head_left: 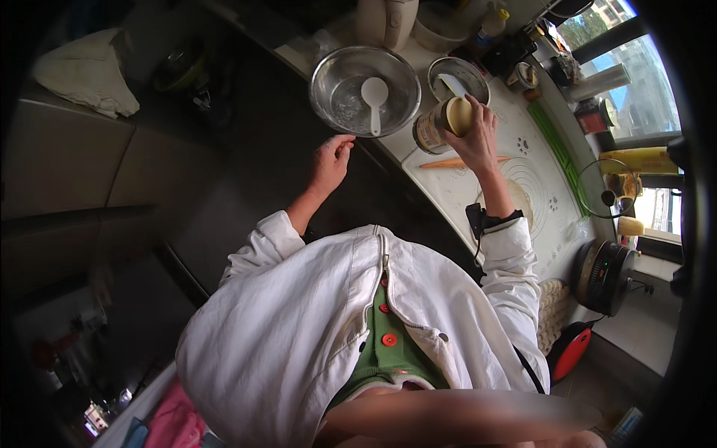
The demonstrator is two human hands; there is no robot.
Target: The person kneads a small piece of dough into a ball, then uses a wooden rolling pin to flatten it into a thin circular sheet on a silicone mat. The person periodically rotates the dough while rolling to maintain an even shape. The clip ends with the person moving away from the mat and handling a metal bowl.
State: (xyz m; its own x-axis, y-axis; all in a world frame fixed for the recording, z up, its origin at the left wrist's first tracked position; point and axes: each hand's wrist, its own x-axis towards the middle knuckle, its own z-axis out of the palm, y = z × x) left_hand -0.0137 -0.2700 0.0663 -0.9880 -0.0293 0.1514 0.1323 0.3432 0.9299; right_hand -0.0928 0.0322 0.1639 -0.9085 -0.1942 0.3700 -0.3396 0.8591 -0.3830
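My right hand (478,142) grips a jar (429,133) with a pale yellow lid, holding it tilted above the counter. To its left, a wide steel bowl (323,97) contains a white spoon (375,97) and some clear wet-looking content. My left hand (332,160) is just below the bowl's near rim, fingers loosely bent with a gap at the thumb. Whether its fingertips touch the rim is unclear. Just beyond the jar sits a smaller metal bowl (482,80) with a white-handled utensil (452,85) in it.
Under my right forearm a white mat (549,168) with printed circles covers the counter, a thin wooden stick (444,163) on it. A green strip (556,142), a glass lid (609,187) and a black round cooker (601,276) line the right. A white appliance (386,22) stands behind the bowl.
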